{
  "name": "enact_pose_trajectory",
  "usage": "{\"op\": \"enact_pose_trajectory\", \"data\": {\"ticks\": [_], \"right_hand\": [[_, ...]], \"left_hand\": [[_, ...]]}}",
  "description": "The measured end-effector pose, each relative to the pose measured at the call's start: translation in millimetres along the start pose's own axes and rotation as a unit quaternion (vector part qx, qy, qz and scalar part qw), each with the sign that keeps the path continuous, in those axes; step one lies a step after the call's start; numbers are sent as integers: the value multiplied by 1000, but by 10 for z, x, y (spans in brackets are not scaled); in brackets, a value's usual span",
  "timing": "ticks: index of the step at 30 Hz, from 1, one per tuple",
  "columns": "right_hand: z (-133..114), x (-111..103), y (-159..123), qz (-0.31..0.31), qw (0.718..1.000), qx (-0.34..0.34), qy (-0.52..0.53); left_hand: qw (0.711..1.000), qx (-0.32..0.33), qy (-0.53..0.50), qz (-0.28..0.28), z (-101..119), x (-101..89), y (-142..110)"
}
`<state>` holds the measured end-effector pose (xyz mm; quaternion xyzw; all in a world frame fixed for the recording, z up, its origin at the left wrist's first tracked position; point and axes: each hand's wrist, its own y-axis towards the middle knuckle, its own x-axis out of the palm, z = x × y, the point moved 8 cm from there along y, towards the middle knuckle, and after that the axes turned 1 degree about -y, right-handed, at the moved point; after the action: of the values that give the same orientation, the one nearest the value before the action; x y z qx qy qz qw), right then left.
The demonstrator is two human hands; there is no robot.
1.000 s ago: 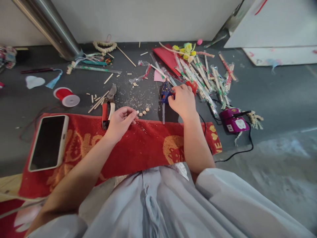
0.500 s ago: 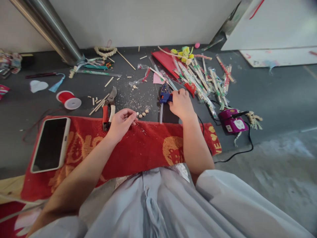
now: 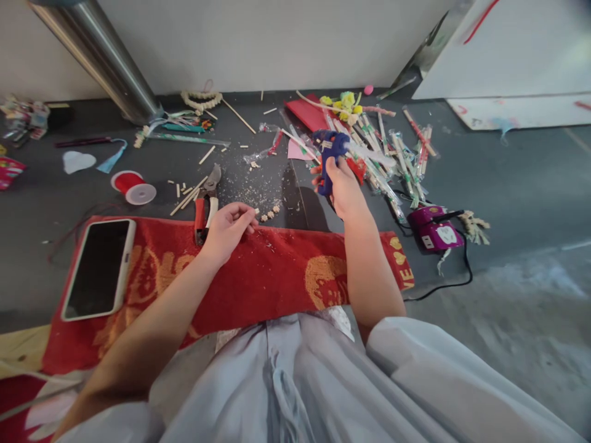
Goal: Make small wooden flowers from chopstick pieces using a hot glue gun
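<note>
My right hand [image 3: 344, 191] grips a blue glue gun [image 3: 330, 155] and holds it lifted above the dark floor, its cord trailing back along my wrist. My left hand [image 3: 226, 229] rests at the far edge of the red towel [image 3: 258, 271], its fingertips pinched together on something too small to make out. A short row of small wooden beads [image 3: 269, 213] lies just right of those fingers. Red-handled pruning shears [image 3: 205, 202] lie just left of that hand.
A phone [image 3: 99, 268] lies on the towel's left end. A red thread spool [image 3: 133, 185], cut wooden sticks [image 3: 187, 194] and sawdust lie beyond. Wrapped chopsticks [image 3: 388, 157] are piled at right, near a purple power strip [image 3: 434, 229]. A metal post [image 3: 106, 58] rises at back left.
My right hand has picked the blue glue gun up off the floor and raised it away from me. My left hand has stayed pinched at the towel's edge.
</note>
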<state>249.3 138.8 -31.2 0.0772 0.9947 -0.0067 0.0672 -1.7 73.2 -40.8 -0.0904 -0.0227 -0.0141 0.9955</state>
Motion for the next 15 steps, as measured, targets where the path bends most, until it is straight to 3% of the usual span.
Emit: {"op": "enact_pose_trajectory", "data": {"ticks": [5,11,15], "right_hand": [[-257,283,-216,-112,987,3,112],[-427,588,-483,-257,960,-4,111],[-402,668,-575,-308,946,12,95]], "left_hand": [[998,9,-68,15,48,-20,-2],[989,56,-135,22,141,-67,8],[988,69,-128,61,175,-151,19]]}}
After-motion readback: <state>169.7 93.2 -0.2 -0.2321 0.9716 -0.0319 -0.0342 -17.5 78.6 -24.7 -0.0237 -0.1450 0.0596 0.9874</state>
